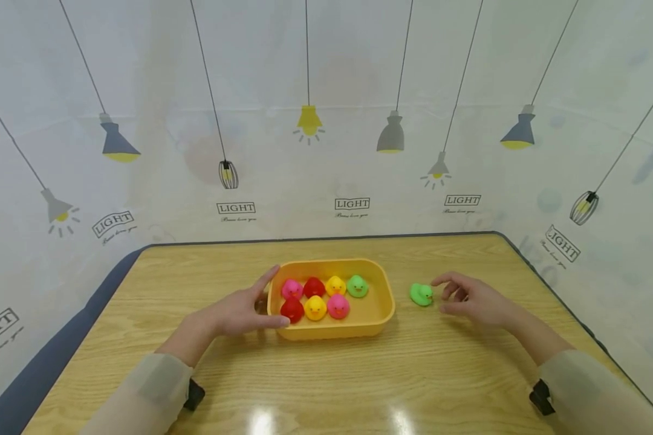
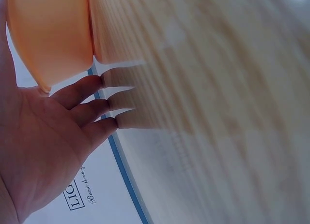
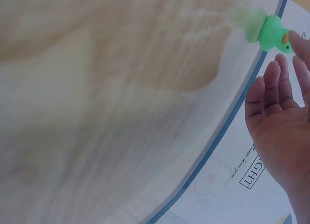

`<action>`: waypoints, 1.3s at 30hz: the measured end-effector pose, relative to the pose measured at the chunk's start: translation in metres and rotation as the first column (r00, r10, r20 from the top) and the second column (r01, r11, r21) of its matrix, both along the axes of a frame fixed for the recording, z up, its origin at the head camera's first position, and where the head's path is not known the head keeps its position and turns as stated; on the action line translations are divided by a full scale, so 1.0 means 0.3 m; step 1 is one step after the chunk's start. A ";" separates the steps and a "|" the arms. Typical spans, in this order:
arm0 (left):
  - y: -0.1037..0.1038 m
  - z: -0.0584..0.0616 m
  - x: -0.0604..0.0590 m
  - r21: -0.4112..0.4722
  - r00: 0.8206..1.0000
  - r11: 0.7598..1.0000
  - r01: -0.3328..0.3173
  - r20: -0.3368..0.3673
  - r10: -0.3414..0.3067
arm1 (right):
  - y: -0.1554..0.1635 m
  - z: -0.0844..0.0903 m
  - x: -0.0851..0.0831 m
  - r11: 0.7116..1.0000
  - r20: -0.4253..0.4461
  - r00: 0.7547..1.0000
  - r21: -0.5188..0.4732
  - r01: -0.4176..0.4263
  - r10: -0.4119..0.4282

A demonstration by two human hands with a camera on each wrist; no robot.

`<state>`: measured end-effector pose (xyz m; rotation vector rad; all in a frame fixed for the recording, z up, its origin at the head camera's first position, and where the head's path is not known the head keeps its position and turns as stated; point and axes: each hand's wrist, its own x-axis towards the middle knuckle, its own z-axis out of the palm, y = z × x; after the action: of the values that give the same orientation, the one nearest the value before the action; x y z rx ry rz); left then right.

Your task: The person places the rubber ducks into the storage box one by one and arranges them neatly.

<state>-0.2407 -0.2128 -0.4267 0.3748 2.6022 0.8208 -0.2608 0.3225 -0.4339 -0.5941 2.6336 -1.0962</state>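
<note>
Relaxed and empty, right hand [image 1: 476, 299] hovers just beside green duck [image 1: 421, 294] on table [image 1: 326, 386].

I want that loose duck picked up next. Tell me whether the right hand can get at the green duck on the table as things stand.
Probably yes. The right hand hovers open just beside the green duck, which stands alone on the table outside the yellow tray, with nothing between fingers and duck.
</note>
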 end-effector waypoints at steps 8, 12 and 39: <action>0.003 -0.004 0.001 0.004 1.000 1.000 -0.002 0.000 0.002 | -0.021 0.001 -0.040 0.999 -0.001 1.000 0.027 -0.020 0.020; 0.006 -0.005 0.002 0.009 1.000 1.000 0.001 -0.001 -0.001 | -0.025 -0.005 -0.051 0.999 0.010 1.000 0.030 -0.017 0.017; 0.002 -0.004 -0.002 0.010 1.000 1.000 -0.014 0.010 0.014 | -0.085 0.029 -0.036 0.998 -0.123 0.990 -0.010 0.070 -0.070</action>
<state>-0.2414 -0.2124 -0.4279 0.3543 2.5953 0.8388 -0.2716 0.2970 -0.4253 -0.5927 2.7768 -1.1215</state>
